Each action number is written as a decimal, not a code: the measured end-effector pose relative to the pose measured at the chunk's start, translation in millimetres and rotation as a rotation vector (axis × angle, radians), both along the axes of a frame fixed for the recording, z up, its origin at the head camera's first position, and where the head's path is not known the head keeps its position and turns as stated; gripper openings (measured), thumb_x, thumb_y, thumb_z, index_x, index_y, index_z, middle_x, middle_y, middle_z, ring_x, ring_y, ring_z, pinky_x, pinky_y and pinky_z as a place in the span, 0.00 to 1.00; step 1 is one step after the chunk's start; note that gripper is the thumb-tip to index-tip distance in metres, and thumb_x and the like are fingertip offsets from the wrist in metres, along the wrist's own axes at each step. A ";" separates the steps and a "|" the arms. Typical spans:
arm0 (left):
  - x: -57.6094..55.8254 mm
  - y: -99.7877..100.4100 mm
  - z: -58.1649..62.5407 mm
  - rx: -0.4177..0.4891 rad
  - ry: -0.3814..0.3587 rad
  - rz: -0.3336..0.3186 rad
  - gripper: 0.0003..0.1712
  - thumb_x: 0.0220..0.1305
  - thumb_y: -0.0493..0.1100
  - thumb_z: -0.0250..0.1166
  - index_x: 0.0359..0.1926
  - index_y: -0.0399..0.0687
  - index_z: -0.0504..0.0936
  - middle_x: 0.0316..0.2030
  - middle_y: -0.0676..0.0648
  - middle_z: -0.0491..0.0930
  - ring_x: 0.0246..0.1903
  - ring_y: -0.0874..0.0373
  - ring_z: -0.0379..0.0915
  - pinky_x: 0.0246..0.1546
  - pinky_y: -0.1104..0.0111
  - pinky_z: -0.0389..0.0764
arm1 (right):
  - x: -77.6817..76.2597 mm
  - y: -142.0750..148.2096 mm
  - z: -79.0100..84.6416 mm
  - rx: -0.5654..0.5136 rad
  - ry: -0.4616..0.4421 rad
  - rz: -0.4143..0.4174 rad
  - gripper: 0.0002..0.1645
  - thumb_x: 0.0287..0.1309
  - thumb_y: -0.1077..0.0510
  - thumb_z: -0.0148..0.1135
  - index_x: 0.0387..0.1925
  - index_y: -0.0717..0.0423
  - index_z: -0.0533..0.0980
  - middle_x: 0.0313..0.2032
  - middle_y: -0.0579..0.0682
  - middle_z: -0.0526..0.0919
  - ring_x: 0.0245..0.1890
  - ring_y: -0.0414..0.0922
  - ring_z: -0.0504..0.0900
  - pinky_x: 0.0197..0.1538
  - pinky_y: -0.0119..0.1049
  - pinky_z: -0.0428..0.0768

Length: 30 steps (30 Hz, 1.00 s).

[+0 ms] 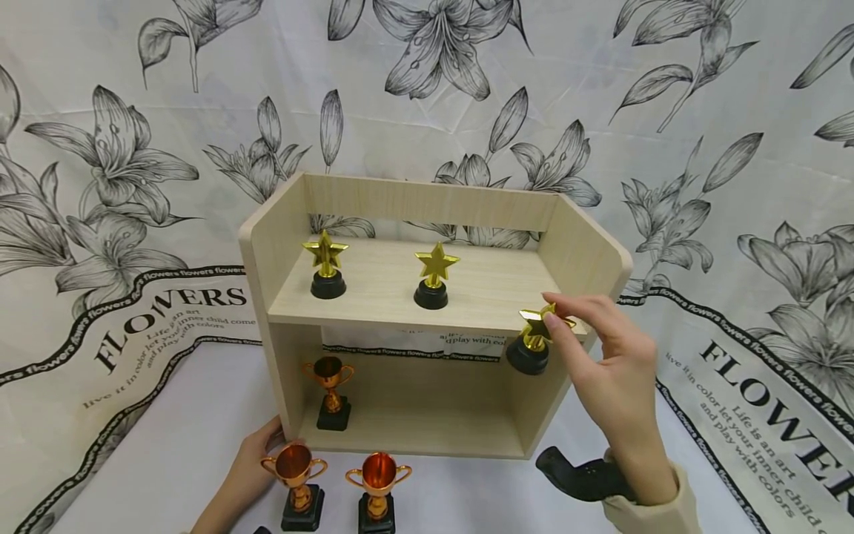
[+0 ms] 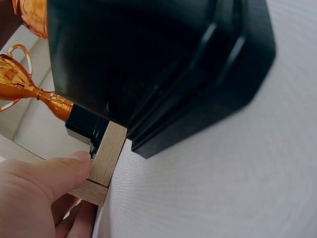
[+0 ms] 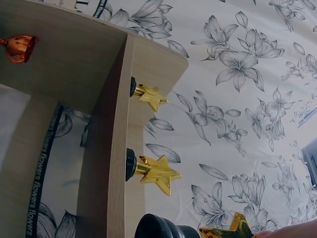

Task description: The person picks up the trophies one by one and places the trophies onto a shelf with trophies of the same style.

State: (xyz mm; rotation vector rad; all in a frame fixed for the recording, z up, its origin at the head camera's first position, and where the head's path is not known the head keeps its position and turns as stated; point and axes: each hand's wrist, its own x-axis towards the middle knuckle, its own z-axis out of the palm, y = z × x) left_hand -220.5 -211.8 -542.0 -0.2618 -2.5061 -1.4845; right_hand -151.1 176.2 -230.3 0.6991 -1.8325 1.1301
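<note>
1. A gold star trophy with a round black base [image 1: 534,343] is in the air at the right end of the upper tier, tilted, overlapping the tier's front edge in the head view; whether its base touches the wood, I cannot tell
2. The right hand [image 1: 610,363] pinches its star between thumb and fingers, with a black band [image 1: 587,477] and a pale sleeve [image 1: 650,510] at the wrist
3. The wooden shelf [image 1: 380,300] has two tiers; the left hand [image 1: 252,461] grips its lower left front corner, thumb on the inner side
4. On the upper tier stand two more star trophies, both upright: one at the left [image 1: 327,261], one near the middle [image 1: 435,273]
5. A copper cup [image 1: 332,393] stands upright on the lower tier, at the left
6. Two more copper cups stand on the white table in front of the shelf, the left one [image 1: 298,482] near the left hand, the right one [image 1: 378,482] beside it
7. Behind hangs a pale cloth [image 1: 380,133] printed with flowers and lettering
</note>
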 end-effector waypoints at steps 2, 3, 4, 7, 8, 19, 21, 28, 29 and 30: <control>-0.3 -0.3 -0.3 -0.002 0.002 0.000 0.37 0.57 0.46 0.68 0.63 0.33 0.66 0.56 0.34 0.74 0.50 0.42 0.76 0.50 0.51 0.76 | -0.5 -0.5 1.8 -0.001 -0.002 -0.010 0.15 0.47 0.80 0.60 0.39 0.73 0.80 0.34 0.62 0.80 0.37 0.41 0.78 0.44 0.26 0.75; -0.5 -0.4 -0.6 -0.002 0.001 0.004 0.37 0.57 0.46 0.68 0.63 0.33 0.66 0.56 0.34 0.74 0.50 0.43 0.76 0.50 0.51 0.76 | -0.8 -0.5 2.7 0.001 -0.001 -0.014 0.15 0.47 0.80 0.60 0.39 0.72 0.80 0.34 0.61 0.81 0.36 0.41 0.78 0.44 0.26 0.75; -0.6 -0.6 -0.7 -0.002 0.000 0.006 0.37 0.57 0.47 0.68 0.63 0.34 0.67 0.56 0.35 0.74 0.50 0.43 0.76 0.50 0.51 0.76 | -1.2 -0.5 3.5 0.001 0.000 -0.018 0.14 0.47 0.80 0.60 0.39 0.72 0.80 0.34 0.61 0.81 0.36 0.41 0.78 0.44 0.26 0.75; -1.1 -1.0 -1.1 -0.002 -0.005 0.014 0.37 0.57 0.47 0.68 0.63 0.35 0.67 0.56 0.36 0.74 0.49 0.45 0.77 0.50 0.52 0.76 | -2.9 0.0 5.7 0.002 0.001 -0.021 0.14 0.47 0.80 0.59 0.38 0.72 0.80 0.34 0.58 0.82 0.36 0.40 0.78 0.45 0.26 0.76; -1.1 -1.0 -1.3 -0.003 -0.005 0.016 0.37 0.56 0.47 0.68 0.63 0.35 0.67 0.56 0.36 0.74 0.49 0.46 0.77 0.50 0.53 0.76 | -3.7 0.4 6.1 0.001 0.002 -0.018 0.14 0.48 0.80 0.59 0.38 0.72 0.80 0.34 0.58 0.82 0.36 0.41 0.78 0.45 0.27 0.76; 1.7 0.4 2.2 -0.017 0.035 0.019 0.35 0.55 0.45 0.70 0.61 0.36 0.70 0.53 0.37 0.76 0.48 0.47 0.78 0.48 0.65 0.78 | -13.0 4.2 7.2 0.008 0.007 -0.036 0.14 0.47 0.79 0.61 0.38 0.70 0.81 0.33 0.59 0.82 0.37 0.40 0.78 0.49 0.28 0.75; 2.0 0.4 2.9 -0.022 0.031 0.022 0.35 0.55 0.45 0.70 0.61 0.36 0.70 0.53 0.37 0.77 0.48 0.47 0.78 0.49 0.63 0.78 | -14.3 4.6 7.6 0.006 0.002 -0.032 0.14 0.47 0.79 0.61 0.38 0.71 0.81 0.33 0.59 0.81 0.37 0.41 0.78 0.50 0.29 0.75; -0.1 0.1 1.6 -0.023 -0.001 0.022 0.36 0.56 0.46 0.69 0.62 0.35 0.68 0.53 0.35 0.76 0.49 0.44 0.76 0.50 0.50 0.76 | -28.9 15.8 0.8 -0.002 -0.023 -0.034 0.15 0.49 0.76 0.62 0.40 0.64 0.82 0.35 0.58 0.82 0.38 0.42 0.78 0.52 0.31 0.75; -0.4 0.0 1.0 -0.022 -0.005 0.021 0.36 0.56 0.46 0.69 0.62 0.35 0.68 0.54 0.35 0.76 0.50 0.44 0.76 0.51 0.50 0.75 | -30.6 17.3 0.3 0.000 -0.026 -0.037 0.15 0.50 0.76 0.62 0.40 0.64 0.82 0.35 0.58 0.82 0.39 0.42 0.79 0.52 0.31 0.75; -0.7 0.0 0.3 -0.025 -0.006 0.023 0.36 0.56 0.46 0.69 0.62 0.35 0.68 0.53 0.35 0.76 0.49 0.44 0.76 0.50 0.51 0.76 | -32.2 18.4 -0.1 0.000 -0.028 -0.038 0.14 0.50 0.75 0.62 0.40 0.63 0.82 0.36 0.59 0.82 0.39 0.42 0.79 0.52 0.32 0.76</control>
